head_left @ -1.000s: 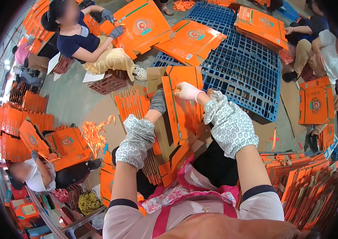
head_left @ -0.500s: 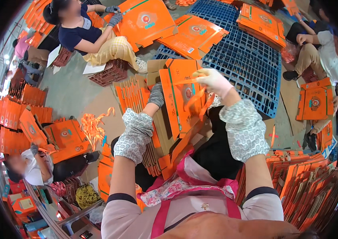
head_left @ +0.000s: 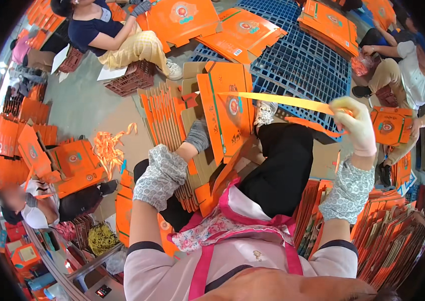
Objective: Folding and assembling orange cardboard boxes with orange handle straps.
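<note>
An orange flat-pack carton (head_left: 227, 113) with a green stripe and a round emblem stands tilted in front of me, its brown inner side to the left. My left hand (head_left: 198, 136), in a grey glove, reaches behind the printed panel, and its fingers are hidden there. Out to the right, my right hand (head_left: 357, 123), in a white glove, is closed on an orange ribbon (head_left: 282, 100). The ribbon runs taut from the panel's face, near the green stripe, to that hand. A loose length of it hangs below the fist.
Several folded cartons (head_left: 160, 118) stand in a row to the left. A heap of orange ribbons (head_left: 110, 150) lies on the floor. A blue pallet (head_left: 317, 75) is ahead, and stacked cartons (head_left: 388, 220) are at right. Other people sit around with cartons.
My right hand has moved far to the right from beside the carton, drawing the ribbon out into a long taut strip. My left hand stays behind the panel, slightly lower in view.
</note>
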`<state>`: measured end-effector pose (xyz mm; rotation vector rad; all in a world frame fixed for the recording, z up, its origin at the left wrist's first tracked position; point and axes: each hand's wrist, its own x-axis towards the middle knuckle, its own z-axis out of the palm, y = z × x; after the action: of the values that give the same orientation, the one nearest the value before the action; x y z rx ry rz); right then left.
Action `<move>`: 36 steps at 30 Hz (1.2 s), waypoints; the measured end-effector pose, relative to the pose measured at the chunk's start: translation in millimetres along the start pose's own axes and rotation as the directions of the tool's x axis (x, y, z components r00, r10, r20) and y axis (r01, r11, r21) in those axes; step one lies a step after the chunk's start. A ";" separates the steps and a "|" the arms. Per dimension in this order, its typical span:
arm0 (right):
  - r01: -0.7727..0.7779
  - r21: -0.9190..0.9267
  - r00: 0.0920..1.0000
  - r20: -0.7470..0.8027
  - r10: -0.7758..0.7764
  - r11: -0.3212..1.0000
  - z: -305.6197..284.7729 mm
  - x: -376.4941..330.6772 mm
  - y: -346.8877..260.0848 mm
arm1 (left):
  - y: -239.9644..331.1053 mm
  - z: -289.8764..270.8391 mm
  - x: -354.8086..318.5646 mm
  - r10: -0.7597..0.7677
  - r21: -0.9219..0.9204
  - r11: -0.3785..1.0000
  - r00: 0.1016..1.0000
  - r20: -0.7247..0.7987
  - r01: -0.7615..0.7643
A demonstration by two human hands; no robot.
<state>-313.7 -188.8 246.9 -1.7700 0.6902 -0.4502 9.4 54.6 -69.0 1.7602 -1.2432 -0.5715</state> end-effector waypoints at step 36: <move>0.126 -0.264 0.978 0.194 -0.075 0.956 178.0 126.0 109.0 | -17.0 24.1 -7.9 -0.553 -0.833 0.189 0.757 0.348 0.520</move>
<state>-133.7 -163.2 84.5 -2.0876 0.5533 -0.2639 -3.6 54.2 -96.6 1.1141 -0.0225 -1.3357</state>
